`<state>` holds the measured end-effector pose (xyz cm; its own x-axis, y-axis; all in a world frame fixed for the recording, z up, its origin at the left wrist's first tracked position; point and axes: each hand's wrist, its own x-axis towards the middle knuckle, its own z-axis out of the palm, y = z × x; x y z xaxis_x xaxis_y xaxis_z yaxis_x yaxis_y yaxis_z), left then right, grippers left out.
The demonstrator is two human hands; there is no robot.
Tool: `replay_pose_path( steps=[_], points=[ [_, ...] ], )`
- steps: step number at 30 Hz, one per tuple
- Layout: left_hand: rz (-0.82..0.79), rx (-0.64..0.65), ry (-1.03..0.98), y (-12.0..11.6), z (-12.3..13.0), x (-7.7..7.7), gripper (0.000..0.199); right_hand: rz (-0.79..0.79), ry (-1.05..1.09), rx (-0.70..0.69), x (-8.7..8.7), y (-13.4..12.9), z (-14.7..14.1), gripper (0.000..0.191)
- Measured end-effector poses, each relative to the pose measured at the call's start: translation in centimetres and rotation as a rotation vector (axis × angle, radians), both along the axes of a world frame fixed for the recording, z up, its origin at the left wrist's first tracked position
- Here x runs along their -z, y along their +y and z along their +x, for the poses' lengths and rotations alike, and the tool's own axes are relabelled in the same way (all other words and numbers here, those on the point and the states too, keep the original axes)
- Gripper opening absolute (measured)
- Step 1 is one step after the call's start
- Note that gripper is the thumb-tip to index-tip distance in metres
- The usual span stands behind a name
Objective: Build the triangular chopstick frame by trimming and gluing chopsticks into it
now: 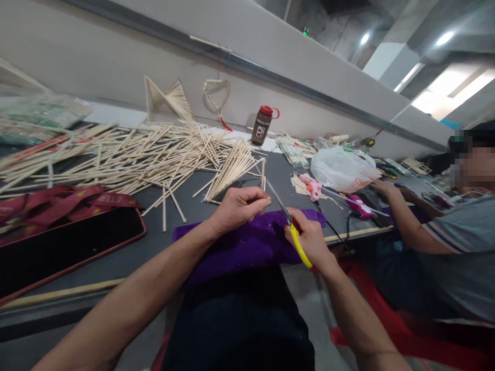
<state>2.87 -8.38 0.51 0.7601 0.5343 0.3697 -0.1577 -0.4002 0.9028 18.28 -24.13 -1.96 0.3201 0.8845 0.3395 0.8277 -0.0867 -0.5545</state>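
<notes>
My right hand (309,238) grips yellow-handled scissors (297,242), with the metal blades pointing up and to the left. Thumb and fingers of my left hand (240,202) are pinched together just left of the blades; whatever is between them is too small to make out. Both hands are above a purple cloth (247,239) dotted with pale specks. Just beyond my left hand, a fan-shaped structure of thin wooden sticks (234,164) stands on the dark table. A wide heap of loose wooden sticks (127,154) spreads out behind it to the left.
A phone (73,242) and a red lanyard (65,203) lie at left. Further back are a twisted stick model (170,98) and a red-capped bottle (262,125). To the right are a pink glue gun (311,186), a white plastic bag (344,167) and a seated person (460,226).
</notes>
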Motion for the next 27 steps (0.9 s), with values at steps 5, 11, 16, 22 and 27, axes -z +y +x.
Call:
replay_pose_path(
  steps=[5, 11, 16, 22, 27],
  points=[
    [-0.083, -0.022, -0.020, 0.1, -0.1, -0.3, 0.018, 0.019, 0.243, 0.111, -0.1, 0.6, 2.0, 0.042],
    [-0.234, -0.083, -0.112, 0.4, -0.2, -0.8, 0.021, 0.044, 0.092, 0.299, 0.1, 2.1, 5.2, 0.055],
    [-0.297, -0.132, -0.140, 0.9, -0.1, -0.9, 0.019, -0.137, -0.128, 0.463, -0.6, 7.0, 7.1, 0.056],
    [-0.258, -0.147, -0.078, 1.2, 0.1, -0.7, 0.020, -0.415, -0.273, 0.470, -0.4, 13.6, 7.7, 0.050],
    [-0.212, -0.150, -0.014, 1.2, 0.0, -0.7, 0.021, -0.438, -0.301, 0.502, 0.3, 16.9, 8.4, 0.041]
  ],
)
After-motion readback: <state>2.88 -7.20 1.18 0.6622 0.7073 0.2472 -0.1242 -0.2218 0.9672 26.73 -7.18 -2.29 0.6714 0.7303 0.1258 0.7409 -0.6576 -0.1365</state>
